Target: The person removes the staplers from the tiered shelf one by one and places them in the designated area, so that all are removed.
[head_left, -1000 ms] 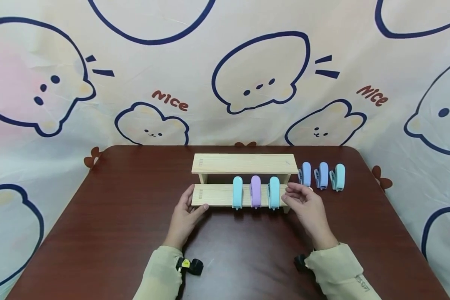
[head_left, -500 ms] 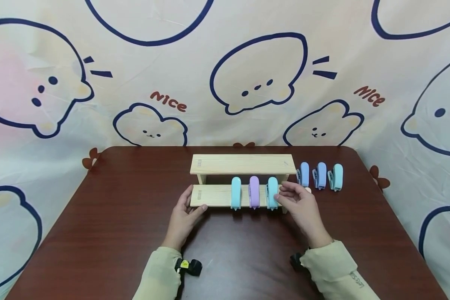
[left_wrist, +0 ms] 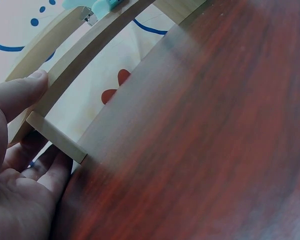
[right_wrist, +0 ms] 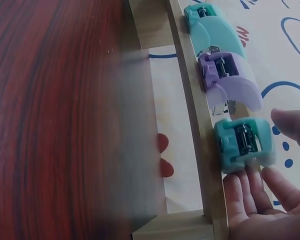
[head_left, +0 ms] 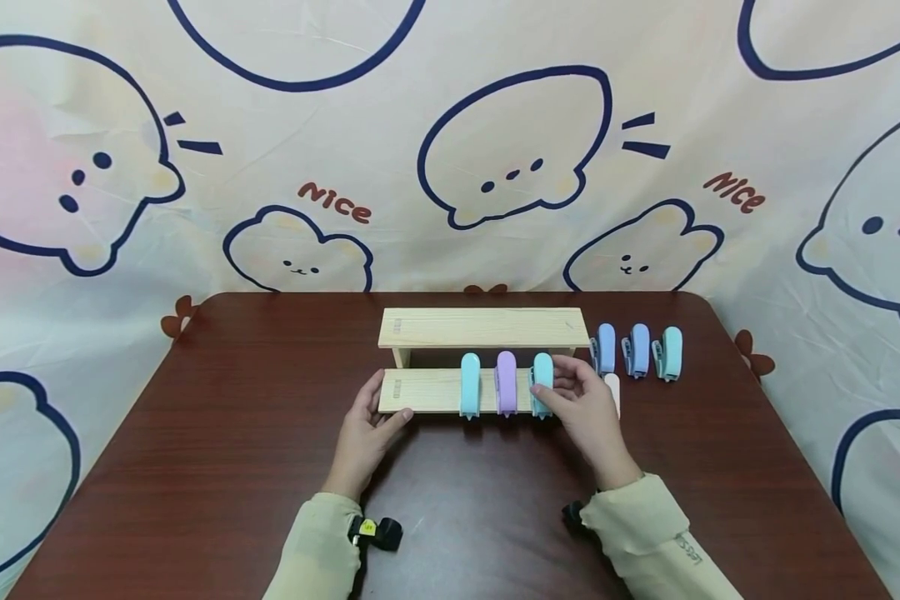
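A two-tier wooden stand [head_left: 427, 392] has three small staplers lined up on its front board: a light-blue stapler [head_left: 470, 385], a purple stapler [head_left: 506, 383] and, rightmost, a teal stapler [head_left: 542, 367]. My left hand [head_left: 362, 442] grips the board's left end, thumb on the front edge and fingers round the end. My right hand [head_left: 588, 412] holds the rightmost stapler. Its fingers [right_wrist: 245, 192] touch the stapler's right side, while the thumb [head_left: 550, 400] reaches across its front in the head view. In the right wrist view the thumb tip is close by the stapler's end.
Right of the stand, two blue staplers [head_left: 605, 348] [head_left: 637, 350] and a teal one [head_left: 668, 354] stand on the dark brown table [head_left: 195, 467]. A white item [head_left: 612, 390] shows partly behind my right hand. Patterned cloth [head_left: 390, 150] hangs behind the table.
My right hand has moved left from the board's right end to the rightmost stapler, uncovering more of the white item. The left hand keeps its grip.
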Motion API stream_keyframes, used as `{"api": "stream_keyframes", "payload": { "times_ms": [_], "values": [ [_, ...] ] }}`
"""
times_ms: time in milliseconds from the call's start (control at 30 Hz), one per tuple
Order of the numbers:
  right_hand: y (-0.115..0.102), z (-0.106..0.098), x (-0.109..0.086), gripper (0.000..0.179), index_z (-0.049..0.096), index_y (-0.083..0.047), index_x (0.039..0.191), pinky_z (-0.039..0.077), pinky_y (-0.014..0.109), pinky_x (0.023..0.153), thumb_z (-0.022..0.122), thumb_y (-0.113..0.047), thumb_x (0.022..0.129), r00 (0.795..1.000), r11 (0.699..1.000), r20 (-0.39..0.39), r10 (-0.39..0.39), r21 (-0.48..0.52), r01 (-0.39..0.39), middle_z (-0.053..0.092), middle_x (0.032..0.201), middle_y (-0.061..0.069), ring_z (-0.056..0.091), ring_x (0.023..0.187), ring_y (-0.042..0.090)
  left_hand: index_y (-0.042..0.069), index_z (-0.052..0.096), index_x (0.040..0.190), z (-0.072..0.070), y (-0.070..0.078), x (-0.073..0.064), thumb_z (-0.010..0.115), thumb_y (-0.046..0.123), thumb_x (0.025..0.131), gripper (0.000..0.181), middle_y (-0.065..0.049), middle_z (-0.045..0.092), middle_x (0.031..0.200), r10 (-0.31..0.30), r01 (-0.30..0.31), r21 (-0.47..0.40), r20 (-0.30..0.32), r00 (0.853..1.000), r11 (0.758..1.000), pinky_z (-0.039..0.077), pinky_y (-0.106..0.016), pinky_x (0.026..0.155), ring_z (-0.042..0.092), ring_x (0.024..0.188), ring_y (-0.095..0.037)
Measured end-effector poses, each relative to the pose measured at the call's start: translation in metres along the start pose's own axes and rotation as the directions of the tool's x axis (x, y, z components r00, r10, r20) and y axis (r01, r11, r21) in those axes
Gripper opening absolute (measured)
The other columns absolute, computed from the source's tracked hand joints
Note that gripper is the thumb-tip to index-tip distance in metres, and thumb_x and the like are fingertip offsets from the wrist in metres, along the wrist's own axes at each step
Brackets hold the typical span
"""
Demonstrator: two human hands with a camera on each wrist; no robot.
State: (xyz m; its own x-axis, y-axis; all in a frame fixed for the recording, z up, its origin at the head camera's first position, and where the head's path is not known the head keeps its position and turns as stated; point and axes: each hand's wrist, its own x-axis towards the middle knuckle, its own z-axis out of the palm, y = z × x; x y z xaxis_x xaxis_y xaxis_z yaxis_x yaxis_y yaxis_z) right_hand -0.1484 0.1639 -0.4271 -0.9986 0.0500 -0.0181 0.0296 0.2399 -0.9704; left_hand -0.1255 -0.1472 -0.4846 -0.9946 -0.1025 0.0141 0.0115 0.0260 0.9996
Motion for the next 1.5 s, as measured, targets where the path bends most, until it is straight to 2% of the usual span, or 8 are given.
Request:
{"api": "stream_keyframes", "payload": {
  "times_ms": [200,467,733,1500],
  "values": [
    [-0.001,0.005,0.001,0.051,0.057,-0.004,0.133,0.050,0.015,0.082,0.079,-0.011,0.088,1.000,1.000,-0.010,-0.021,-0.004,0.021,0.059,0.115,0.016,0.054,0.103,0.026,0.004,0.027,0.158,0.000,0.002,0.000,0.071,-0.003,0.090,0.081,-0.016,0.038,0.157,-0.005,0.006,-0.011,0.009,1.000,1.000,0.037,-0.023,0.108,0.040,0.140,-0.024],
    [-0.001,0.007,0.002,0.050,0.058,-0.003,0.132,0.049,0.017,0.079,0.079,-0.007,0.087,0.999,0.999,-0.038,-0.034,-0.010,0.034,0.058,0.110,0.015,0.053,0.099,0.024,0.004,0.025,0.158,0.001,0.002,0.000,0.070,-0.005,0.090,0.082,-0.016,0.038,0.157,-0.015,0.015,-0.031,0.015,1.000,0.999,0.041,-0.015,0.101,0.041,0.139,-0.024],
    [-0.001,0.007,0.002,0.047,0.059,-0.002,0.131,0.049,0.017,0.078,0.077,-0.006,0.087,0.997,0.998,-0.051,-0.053,-0.021,0.052,0.059,0.109,0.016,0.052,0.097,0.023,0.004,0.026,0.158,0.001,0.000,0.000,0.071,-0.005,0.090,0.082,-0.016,0.039,0.157,-0.015,0.016,-0.030,0.009,1.000,0.999,0.040,-0.014,0.101,0.042,0.139,-0.024],
    [-0.006,-0.016,-0.004,0.046,0.061,-0.005,0.131,0.049,0.016,0.075,0.077,-0.006,0.087,0.989,0.999,-0.141,-0.037,0.007,0.039,0.059,0.109,0.013,0.052,0.097,0.023,0.005,0.026,0.158,0.001,0.002,0.000,0.071,-0.004,0.090,0.082,-0.016,0.038,0.157,-0.021,0.021,-0.024,0.007,1.000,1.000,0.041,-0.013,0.098,0.041,0.139,-0.025]
  ]
}}
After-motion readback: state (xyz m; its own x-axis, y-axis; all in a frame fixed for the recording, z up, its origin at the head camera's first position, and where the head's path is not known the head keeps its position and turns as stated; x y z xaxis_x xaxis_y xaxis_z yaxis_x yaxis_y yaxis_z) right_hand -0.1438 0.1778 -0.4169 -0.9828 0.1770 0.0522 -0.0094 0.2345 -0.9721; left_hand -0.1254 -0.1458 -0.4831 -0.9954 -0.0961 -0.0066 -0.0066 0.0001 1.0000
